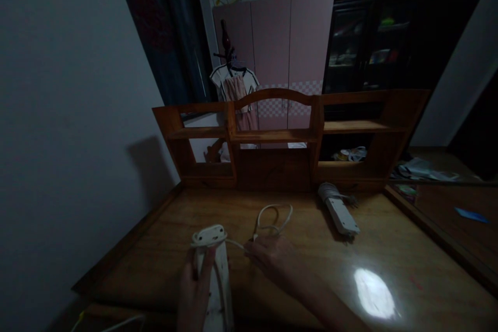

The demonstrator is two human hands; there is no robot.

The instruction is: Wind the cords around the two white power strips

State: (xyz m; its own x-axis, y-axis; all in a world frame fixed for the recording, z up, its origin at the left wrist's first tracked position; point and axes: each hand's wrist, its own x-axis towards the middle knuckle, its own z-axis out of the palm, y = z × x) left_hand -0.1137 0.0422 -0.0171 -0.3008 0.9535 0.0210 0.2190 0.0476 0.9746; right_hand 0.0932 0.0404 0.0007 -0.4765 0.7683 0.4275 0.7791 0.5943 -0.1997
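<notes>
My left hand [196, 285] is closed around a white power strip [220, 290], which is held tilted near the front of the desk. The strip's cord is wound around its far end. From there the white cord [236, 243] runs to the right, into my right hand [272, 259], whose fingers are pinched on it. Beyond that hand, the rest of the cord lies in a loop [275, 206] on the desk. Further right, a second power strip [340, 214] rests on the desktop with its grey cord wrapped round one end.
A wooden shelf unit [272, 137] stands along the desk's back edge, with small items [350, 154] in its right compartment. A wall [78, 114] borders the left side. Light reflects off the desktop [303, 223] at the right. Another thin cord [124, 322] shows at the lower left.
</notes>
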